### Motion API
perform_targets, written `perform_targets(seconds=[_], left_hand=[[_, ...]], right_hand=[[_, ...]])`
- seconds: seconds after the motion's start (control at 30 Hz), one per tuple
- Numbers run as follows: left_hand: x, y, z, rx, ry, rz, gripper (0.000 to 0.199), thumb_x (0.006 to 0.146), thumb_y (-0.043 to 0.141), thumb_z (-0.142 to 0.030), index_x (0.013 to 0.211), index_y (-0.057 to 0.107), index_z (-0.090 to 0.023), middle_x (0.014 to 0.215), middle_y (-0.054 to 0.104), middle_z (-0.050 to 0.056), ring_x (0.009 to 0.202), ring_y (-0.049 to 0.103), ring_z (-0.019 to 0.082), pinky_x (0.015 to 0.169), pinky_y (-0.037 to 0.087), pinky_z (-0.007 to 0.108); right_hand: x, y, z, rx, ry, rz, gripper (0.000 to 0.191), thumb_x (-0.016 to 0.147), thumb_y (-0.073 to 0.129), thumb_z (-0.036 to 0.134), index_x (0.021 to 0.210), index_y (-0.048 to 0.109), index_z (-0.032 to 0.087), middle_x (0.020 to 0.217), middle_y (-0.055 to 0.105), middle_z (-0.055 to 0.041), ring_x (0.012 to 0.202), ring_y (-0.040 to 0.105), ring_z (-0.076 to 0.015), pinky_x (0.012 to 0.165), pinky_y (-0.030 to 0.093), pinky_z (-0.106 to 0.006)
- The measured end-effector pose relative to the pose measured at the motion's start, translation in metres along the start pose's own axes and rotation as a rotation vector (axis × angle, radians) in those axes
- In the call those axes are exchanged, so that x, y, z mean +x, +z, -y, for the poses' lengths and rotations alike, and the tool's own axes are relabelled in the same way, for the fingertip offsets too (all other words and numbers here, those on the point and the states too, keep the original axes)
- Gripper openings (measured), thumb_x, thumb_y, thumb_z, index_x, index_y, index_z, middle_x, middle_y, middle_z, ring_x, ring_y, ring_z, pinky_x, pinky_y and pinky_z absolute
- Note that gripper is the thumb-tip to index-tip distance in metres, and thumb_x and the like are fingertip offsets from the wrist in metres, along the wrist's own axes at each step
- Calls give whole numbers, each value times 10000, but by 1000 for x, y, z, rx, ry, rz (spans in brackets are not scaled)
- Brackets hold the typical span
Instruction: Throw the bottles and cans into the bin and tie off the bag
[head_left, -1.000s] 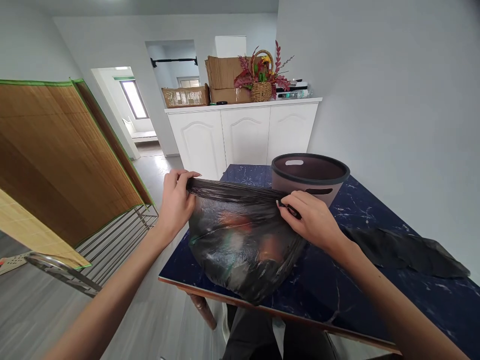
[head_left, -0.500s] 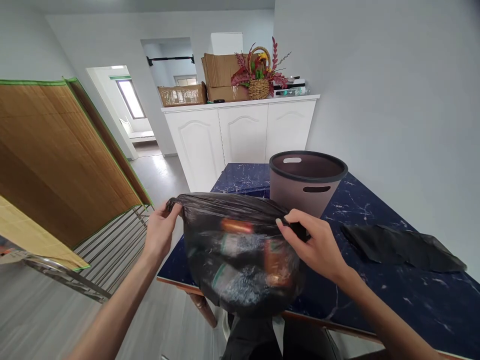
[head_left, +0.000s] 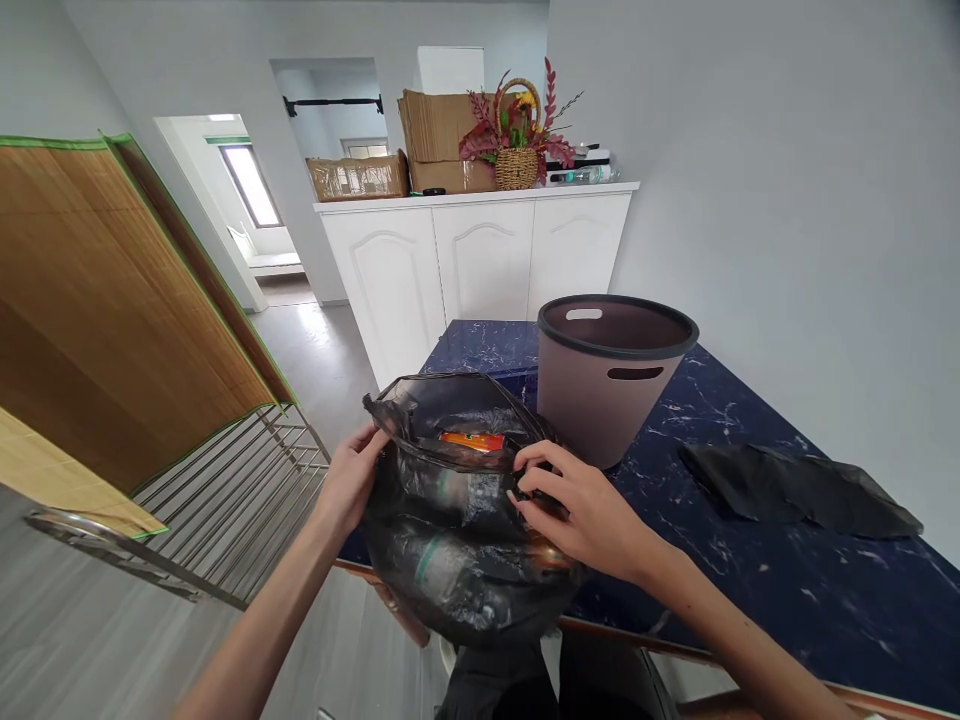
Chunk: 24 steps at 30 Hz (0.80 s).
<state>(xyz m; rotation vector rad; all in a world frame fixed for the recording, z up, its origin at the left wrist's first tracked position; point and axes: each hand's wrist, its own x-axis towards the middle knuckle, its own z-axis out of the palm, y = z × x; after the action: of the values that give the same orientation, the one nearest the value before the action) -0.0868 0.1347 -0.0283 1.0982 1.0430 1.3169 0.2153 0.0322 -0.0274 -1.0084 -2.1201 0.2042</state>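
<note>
And here a black plastic bag (head_left: pixel 469 535) is being held by its rim at the near edge of the table (head_left: pixel 735 580), just in front of the bin (head_left: pixel 585 400). Inside the bag, an orange packet (head_left: pixel 471 441) is shown off through the open mouth; lower down, a pale item with a green band (head_left: pixel 439 568) is made out through the film, and more orange is glimpsed beside the right hand (head_left: pixel 574 505). Into the upright bin only a partial view is given, its floor hidden.

The bag's mouth is turned upward, its long axis stretched from left to right, while the full body is sagged toward the person. The film is thin, glossy, creased and half see-through, bulged by its load.

On the left, the rim is pinched narrowly by thumb and fingers of the left hand (head_left: pixel 354 475); on the right, gathered film is gripped between bent fingers and thumb, partly hidden. Farther right, a flattened black sheet (head_left: pixel 802 490) is laid on the table.
</note>
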Motion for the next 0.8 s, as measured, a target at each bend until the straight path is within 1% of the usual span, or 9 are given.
perform_targets(seconds=[0.13, 0.27, 0.33, 0.4, 0.47, 0.53, 0.6, 0.7, 0.8], left_hand=[[2, -9, -1, 28, 80, -73, 436, 672, 952, -506, 932, 813, -185, 912, 820, 77, 970, 746, 282, 785, 568, 307], [1, -5, -13, -69, 231, -133, 394, 701, 932, -468, 957, 799, -200, 964, 822, 67, 1046, 737, 284, 870, 586, 339], [0, 1, -21, -108, 250, -138, 400, 728, 906, -459, 1011, 798, -197, 1011, 823, 77, 1076, 739, 295, 913, 595, 366], [-2, 7, -28, -149, 208, -136, 399, 774, 855, -467, 1056, 796, -191, 1028, 822, 81, 1076, 746, 297, 938, 603, 382], [-3, 12, -35, -211, 161, -139, 337, 830, 799, -460, 1049, 785, -204, 979, 817, 59, 1031, 757, 287, 932, 618, 394], [-5, 16, -39, -296, 145, -134, 187, 885, 760, -394, 967, 749, -226, 856, 783, 12, 915, 760, 249, 915, 631, 395], [-6, 19, -43, -411, 138, -109, 89, 930, 717, -269, 864, 674, -228, 683, 669, -46, 710, 703, 164, 898, 636, 358], [-11, 24, -46, -558, 114, 7, 180, 960, 654, -132, 819, 579, -216, 565, 419, -104, 469, 453, 62, 715, 596, 208], [-16, 31, -45, -513, 138, 109, 259, 965, 678, -179, 773, 508, -214, 585, 308, -100, 447, 300, 64, 488, 426, 151]], right_hand=[[-8, 0, -1, 131, 62, -2, 137, 1049, 566, 212, 914, 570, 232, 1197, 657, -96, 732, 611, -131, 700, 493, -312], [-14, -6, 0, 396, 189, -150, 219, 1086, 553, 326, 884, 561, 243, 1099, 700, -98, 908, 667, -201, 792, 541, -347], [-14, -11, 0, 563, 278, -249, 253, 1100, 533, 383, 884, 548, 253, 966, 704, -66, 878, 669, -205, 791, 555, -356], [-12, -16, 0, 734, 340, -341, 296, 1114, 488, 430, 862, 484, 274, 730, 605, 5, 771, 657, -203, 775, 577, -375], [-10, -20, -1, 858, 367, -386, 359, 1123, 439, 462, 816, 373, 287, 572, 405, 70, 634, 602, -191, 777, 604, -407], [-8, -23, -1, 926, 368, -390, 409, 1125, 420, 469, 786, 291, 281, 544, 271, 100, 500, 470, -155, 787, 621, -425], [-6, -24, -1, 981, 354, -389, 419, 1130, 421, 451, 776, 284, 273, 557, 255, 112, 434, 308, -116, 783, 626, -417], [-6, -23, -1, 1013, 302, -409, 335, 1134, 452, 410, 827, 423, 280, 573, 273, 126, 428, 215, -91, 807, 623, -413], [-8, -19, -1, 937, 249, -404, 178, 1128, 492, 396, 993, 566, 308, 582, 275, 135, 438, 250, -84, 803, 620, -408]])
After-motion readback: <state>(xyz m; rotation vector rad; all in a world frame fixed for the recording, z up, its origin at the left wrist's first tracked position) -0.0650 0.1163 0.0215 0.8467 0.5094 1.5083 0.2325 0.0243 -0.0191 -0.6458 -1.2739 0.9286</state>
